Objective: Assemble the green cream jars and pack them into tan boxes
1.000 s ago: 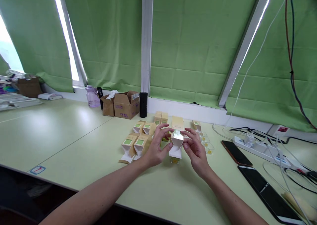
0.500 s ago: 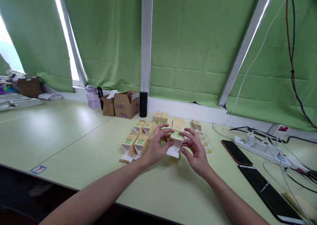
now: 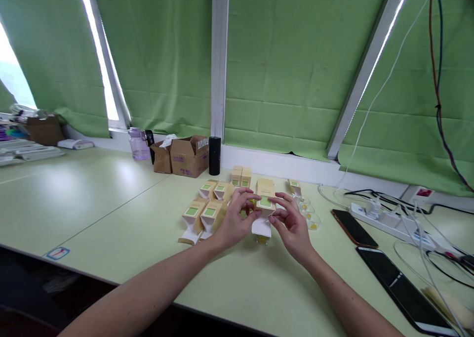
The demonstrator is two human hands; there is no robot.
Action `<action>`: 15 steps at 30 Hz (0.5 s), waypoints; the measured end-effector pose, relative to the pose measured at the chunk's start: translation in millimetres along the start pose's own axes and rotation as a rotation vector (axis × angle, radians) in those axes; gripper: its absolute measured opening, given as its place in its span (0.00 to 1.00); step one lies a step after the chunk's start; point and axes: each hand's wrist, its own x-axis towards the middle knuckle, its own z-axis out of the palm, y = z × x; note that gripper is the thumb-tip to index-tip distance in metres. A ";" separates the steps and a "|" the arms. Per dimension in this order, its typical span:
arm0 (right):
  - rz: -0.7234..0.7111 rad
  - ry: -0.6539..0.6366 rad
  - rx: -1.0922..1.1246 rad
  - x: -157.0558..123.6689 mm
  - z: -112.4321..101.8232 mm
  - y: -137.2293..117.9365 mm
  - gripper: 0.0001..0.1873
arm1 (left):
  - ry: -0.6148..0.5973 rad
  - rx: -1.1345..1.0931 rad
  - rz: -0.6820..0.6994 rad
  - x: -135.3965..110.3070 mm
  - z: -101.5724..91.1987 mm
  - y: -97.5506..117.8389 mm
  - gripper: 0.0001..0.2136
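Observation:
A small tan cardboard box (image 3: 265, 186) with a green window is held between my two hands, its white inner flap hanging open toward me. My left hand (image 3: 240, 216) grips its left side, fingers and thumb curled. From the right, my right hand (image 3: 291, 218) closes on the box, thumb close to the flap. Just under the flap a small clear and yellow piece (image 3: 261, 239) shows, partly hidden. Left of my hands stand several like boxes (image 3: 192, 213) with flaps open. Clear pieces with yellow centres (image 3: 308, 216) lie beyond my right hand.
Two more small boxes (image 3: 241, 175) stand behind my left hand, and another (image 3: 295, 187) at the back right. Phones (image 3: 354, 228), a power strip (image 3: 392, 221) and tangled cables occupy the right. A black bottle (image 3: 214, 155) and brown cartons (image 3: 188, 156) line the back.
The box has tipped slightly, and its white flap has shifted a little to the right. My right thumb has moved slightly up and left, toward the flap.

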 end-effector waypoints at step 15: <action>0.047 0.049 0.000 -1.9 3.8 13.1 0.17 | -0.002 0.063 0.037 -1.9 2.6 -0.4 0.12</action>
